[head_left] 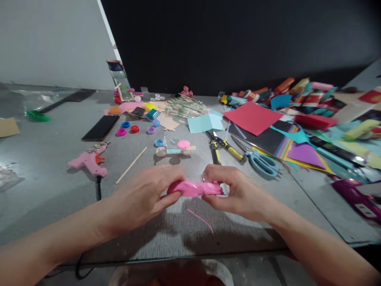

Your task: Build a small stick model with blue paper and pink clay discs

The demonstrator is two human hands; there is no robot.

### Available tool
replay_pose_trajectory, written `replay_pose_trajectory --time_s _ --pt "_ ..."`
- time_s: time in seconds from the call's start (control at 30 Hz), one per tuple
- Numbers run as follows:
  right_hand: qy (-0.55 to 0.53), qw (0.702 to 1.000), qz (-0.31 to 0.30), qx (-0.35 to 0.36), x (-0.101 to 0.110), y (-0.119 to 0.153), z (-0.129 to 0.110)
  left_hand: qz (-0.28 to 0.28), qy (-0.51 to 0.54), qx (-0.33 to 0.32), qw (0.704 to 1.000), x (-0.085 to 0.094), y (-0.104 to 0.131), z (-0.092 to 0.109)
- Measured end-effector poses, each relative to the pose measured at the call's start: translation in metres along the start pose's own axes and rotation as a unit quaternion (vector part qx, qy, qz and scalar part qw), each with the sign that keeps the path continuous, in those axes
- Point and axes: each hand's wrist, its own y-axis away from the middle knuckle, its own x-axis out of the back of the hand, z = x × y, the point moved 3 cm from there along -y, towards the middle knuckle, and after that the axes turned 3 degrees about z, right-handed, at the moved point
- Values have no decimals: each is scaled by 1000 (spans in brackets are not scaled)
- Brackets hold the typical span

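Observation:
Both hands grip a shiny pink packet of modelling clay (193, 189), held above the near middle of the table. My left hand (149, 184) pinches its left end between thumb and fingers. The right end is pinched by my right hand (233, 188). Below it, a thin pink strand (201, 220) lies on the tabletop. Just beyond the hands stands a small craft-stick piece (174, 151) with round ends and a light blue strip. A pink disc (183, 144) and a blue bottle cap (159, 142) are close to it.
At left are a pink glue gun (89, 159), a phone (100, 128) and a wooden stick (131, 165). Yellow-handled pliers (226, 147) and blue scissors (262, 161) lie right of centre. Coloured paper (253, 117), toothpicks (186, 106) and a water bottle (119, 79) are further back.

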Motion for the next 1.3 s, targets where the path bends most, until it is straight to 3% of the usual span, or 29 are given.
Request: replay_pose_trajectory --time_s 0.33,0.57,0.67,0.87,1.0,1.1,1.2,1.3 --pt "-83 982 156 -62 16 1 10 23 6 91 996 17 23 -27" --pt "-137 942 301 -50 22 3 11 19 6 103 994 14 27 -36" --pt "-176 929 323 -33 23 4 8 17 10 108 994 12 25 -34" --pt "-280 928 238 -56 13 -3 16 14 13 96 995 7 21 -27" --pt "-487 856 148 -89 4 -8 18 10 5 84 996 3 16 -27" --pt "-558 817 122 -81 8 -7 14 6 -10 90 996 2 13 -32" --pt "-532 835 130 -55 18 -3 14 16 -27 116 993 5 15 -44" --pt "-424 901 63 -67 18 -2 15 38 -55 133 989 12 20 -56"
